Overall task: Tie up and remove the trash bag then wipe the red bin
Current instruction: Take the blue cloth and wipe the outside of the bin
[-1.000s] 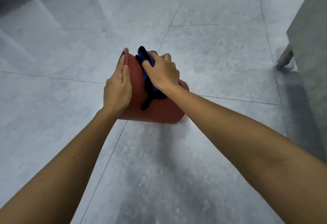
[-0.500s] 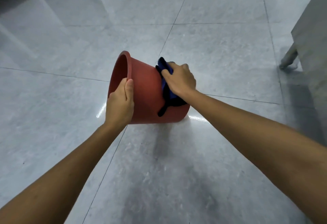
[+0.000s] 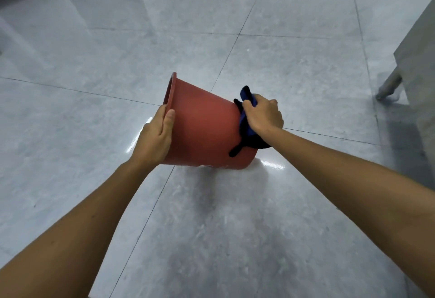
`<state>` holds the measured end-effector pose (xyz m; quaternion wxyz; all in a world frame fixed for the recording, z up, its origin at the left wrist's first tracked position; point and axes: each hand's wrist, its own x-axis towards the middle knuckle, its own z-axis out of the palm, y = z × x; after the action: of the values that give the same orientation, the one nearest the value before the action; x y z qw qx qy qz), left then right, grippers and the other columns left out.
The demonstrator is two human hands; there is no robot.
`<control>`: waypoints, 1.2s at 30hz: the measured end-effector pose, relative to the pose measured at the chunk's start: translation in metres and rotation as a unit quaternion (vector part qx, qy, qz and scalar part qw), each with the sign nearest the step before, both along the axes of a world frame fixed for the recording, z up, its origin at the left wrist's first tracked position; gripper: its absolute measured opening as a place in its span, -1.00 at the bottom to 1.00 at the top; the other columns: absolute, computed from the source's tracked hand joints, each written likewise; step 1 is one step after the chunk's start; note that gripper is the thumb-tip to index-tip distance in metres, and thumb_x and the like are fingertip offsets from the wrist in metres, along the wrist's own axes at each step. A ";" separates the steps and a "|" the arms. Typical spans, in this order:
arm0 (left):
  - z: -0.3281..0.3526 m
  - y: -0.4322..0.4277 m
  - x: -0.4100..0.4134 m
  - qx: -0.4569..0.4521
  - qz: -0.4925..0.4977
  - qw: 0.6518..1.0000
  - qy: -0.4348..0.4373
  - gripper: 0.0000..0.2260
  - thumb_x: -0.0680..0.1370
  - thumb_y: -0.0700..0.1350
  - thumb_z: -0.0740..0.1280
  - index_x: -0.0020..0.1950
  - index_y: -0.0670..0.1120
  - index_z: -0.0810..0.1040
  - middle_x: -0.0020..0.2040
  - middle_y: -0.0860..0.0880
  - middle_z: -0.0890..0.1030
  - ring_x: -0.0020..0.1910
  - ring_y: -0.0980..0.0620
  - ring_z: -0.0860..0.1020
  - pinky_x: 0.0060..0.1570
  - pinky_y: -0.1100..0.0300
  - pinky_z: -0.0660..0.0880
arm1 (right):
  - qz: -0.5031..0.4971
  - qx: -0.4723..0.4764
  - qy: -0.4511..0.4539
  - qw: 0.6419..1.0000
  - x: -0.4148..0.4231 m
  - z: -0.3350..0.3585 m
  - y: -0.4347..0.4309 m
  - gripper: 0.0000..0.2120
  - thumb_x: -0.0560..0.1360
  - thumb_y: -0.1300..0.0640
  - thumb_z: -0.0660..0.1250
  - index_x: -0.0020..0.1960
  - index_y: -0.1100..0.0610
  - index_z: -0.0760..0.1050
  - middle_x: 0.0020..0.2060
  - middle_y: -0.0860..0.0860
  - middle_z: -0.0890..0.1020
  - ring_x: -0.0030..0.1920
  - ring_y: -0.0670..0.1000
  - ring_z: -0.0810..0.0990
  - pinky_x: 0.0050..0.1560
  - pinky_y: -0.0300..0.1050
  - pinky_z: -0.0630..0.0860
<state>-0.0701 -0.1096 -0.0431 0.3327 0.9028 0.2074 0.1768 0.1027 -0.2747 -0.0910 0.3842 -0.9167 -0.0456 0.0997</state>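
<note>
- The left hand [image 3: 154,141] reaches in from the lower left with the forearm stretched forward; its fingers are closed over the rim of the red bin [image 3: 202,130], thumb lying on the outer wall just below the rim.
- The red bin is tipped on its side, mouth pointing left and slightly away, base pointing right; only its lower base edge appears to touch the floor [image 3: 211,227], while the rim end is lifted.
- The right hand [image 3: 263,115] comes in from the lower right, arm long and nearly straight, and is clenched on a blue cloth [image 3: 246,130], pressing it against the bin's wall close to the base.
- A dark strand of the cloth hangs down over the bin's wall beneath the right hand.
- Right of the bin, well apart from it, stands a pale cabinet [image 3: 421,62] on a metal leg [image 3: 389,85].
- Count: two hands, one bin, one cloth, one cabinet with one leg in view.
- Against the frame one second ago, the right hand with the cloth has slid from the middle of the bin's wall toward the base end, the left hand has moved from lying flat on the wall to gripping the rim, and more bare red wall shows between the hands.
</note>
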 end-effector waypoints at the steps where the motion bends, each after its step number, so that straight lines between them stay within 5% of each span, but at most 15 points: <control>1: 0.001 -0.001 0.003 0.005 0.002 1.000 -0.005 -0.72 0.66 0.08 -0.01 -0.05 -0.02 0.38 -0.39 0.03 0.34 -0.43 0.05 0.38 -0.45 0.13 0.32 | 0.008 0.002 -0.001 1.000 -0.002 0.004 0.004 -0.61 0.51 -0.17 0.08 0.24 -0.12 0.49 0.17 0.12 0.43 0.11 0.27 0.51 0.19 0.10 0.44; 4: 0.005 -0.012 0.023 0.020 0.015 0.999 -0.040 -0.70 0.66 0.06 0.01 -0.25 0.04 0.27 -0.40 0.05 0.35 -0.45 0.18 0.38 -0.45 0.35 0.26 | 0.062 0.019 -0.052 0.997 -0.014 0.024 0.024 -0.62 0.49 -0.18 0.09 0.22 -0.16 0.49 0.11 0.10 0.43 0.06 0.27 0.53 0.17 0.12 0.46; 7: 0.011 -0.021 0.047 0.008 0.050 0.998 -0.028 -0.71 0.63 0.10 0.03 -0.23 0.04 0.31 -0.36 0.10 0.42 -0.39 0.18 0.42 -0.40 0.31 0.28 | 0.107 0.057 -0.095 0.988 -0.027 0.042 0.043 -0.67 0.46 -0.16 0.12 0.16 -0.17 0.49 0.00 0.03 0.39 0.00 0.21 0.52 0.12 0.13 0.46; 11: 0.013 -0.018 0.046 -0.124 0.035 0.990 -0.054 -0.81 0.58 0.15 0.15 0.11 0.12 0.41 -0.14 0.26 0.54 -0.20 0.37 0.53 -0.25 0.37 0.38 | 0.086 0.039 -0.099 0.991 -0.020 0.035 0.036 -0.66 0.47 -0.15 0.13 0.20 -0.18 0.48 0.03 0.03 0.40 0.05 0.20 0.51 0.15 0.12 0.44; 14: -0.006 -0.014 0.013 -0.033 0.049 0.997 -0.048 -0.67 0.60 0.15 0.10 0.32 0.08 0.31 -0.09 0.28 0.52 -0.14 0.29 0.54 -0.22 0.37 0.38 | 0.053 -0.037 -0.072 0.995 -0.005 0.012 0.013 -0.63 0.51 -0.17 0.12 0.26 -0.14 0.47 0.16 0.11 0.43 0.12 0.25 0.49 0.20 0.12 0.40; 17: -0.013 -0.009 -0.005 0.037 0.080 0.996 -0.021 -0.69 0.65 0.08 0.00 0.16 -0.12 0.34 -0.34 0.02 0.45 -0.33 -0.08 0.48 -0.43 0.13 0.30 | 0.021 -0.046 -0.028 0.998 0.003 0.002 0.002 -0.62 0.52 -0.17 0.11 0.26 -0.10 0.49 0.18 0.14 0.42 0.14 0.29 0.48 0.21 0.13 0.39; 24: 0.011 -0.002 0.031 0.026 0.098 0.994 -0.028 -0.69 0.65 0.05 0.01 -0.08 -0.10 0.42 -0.33 0.08 0.43 -0.36 0.14 0.39 -0.40 0.33 0.29 | 0.145 0.003 -0.123 0.982 -0.024 0.027 0.038 -0.62 0.48 -0.16 0.15 0.26 -0.18 0.48 0.14 0.08 0.45 0.10 0.21 0.50 0.13 0.08 0.42; 29: 0.012 -0.002 0.029 -0.165 0.057 0.985 -0.003 -0.78 0.61 0.06 0.02 0.18 0.13 0.37 -0.10 0.14 0.51 -0.13 0.15 0.48 -0.18 0.22 0.36 | 0.134 0.013 -0.130 0.982 -0.019 0.022 0.036 -0.61 0.47 -0.18 0.15 0.27 -0.21 0.46 0.11 0.04 0.45 0.08 0.16 0.51 0.12 0.08 0.44; 33: -0.007 -0.008 -0.003 -0.079 0.096 0.992 -0.031 -0.68 0.65 0.10 -0.02 -0.04 -0.09 0.38 -0.30 0.09 0.39 -0.32 0.16 0.37 -0.31 0.28 0.31 | 0.091 -0.044 -0.062 0.993 -0.001 -0.002 0.009 -0.63 0.51 -0.15 0.13 0.27 -0.16 0.46 0.14 0.09 0.44 0.11 0.22 0.50 0.15 0.09 0.44; 36: -0.004 -0.007 0.004 -0.057 0.109 0.990 -0.071 -0.66 0.66 0.08 -0.01 -0.19 -0.06 0.35 -0.36 0.07 0.29 -0.39 0.12 0.28 -0.35 0.27 0.26 | 0.132 0.000 -0.087 0.987 -0.002 -0.003 0.006 -0.62 0.52 -0.11 0.15 0.30 -0.16 0.46 0.16 0.08 0.45 0.14 0.19 0.51 0.17 0.11 0.46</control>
<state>-0.0665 -0.1166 -0.0474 0.3762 0.8394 0.2902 0.2640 0.1008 -0.2686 -0.0939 0.3626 -0.9077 -0.1997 0.0692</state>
